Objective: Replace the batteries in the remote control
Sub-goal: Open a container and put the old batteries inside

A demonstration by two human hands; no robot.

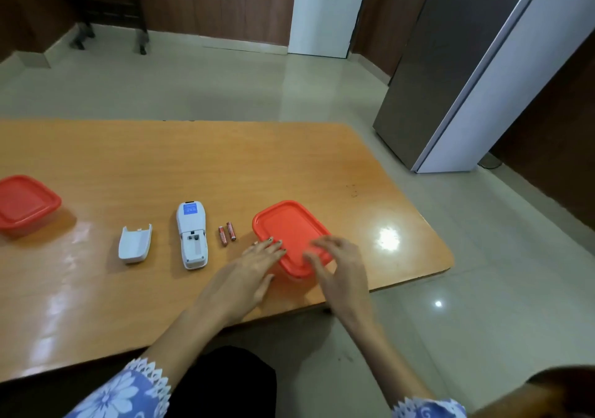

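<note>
Orange laminate table, seen from the head camera: a white remote lies face down, its battery bay open and its long axis running away from the person. Its cover sits just to the left, two batteries just to the right, parallel to the remote. Both hands rest spread and empty on a red-lidded box right of the batteries: left hand at its near-left edge, right hand on the lid. The left hand is nearer the batteries. A second red box stands far left.
</note>
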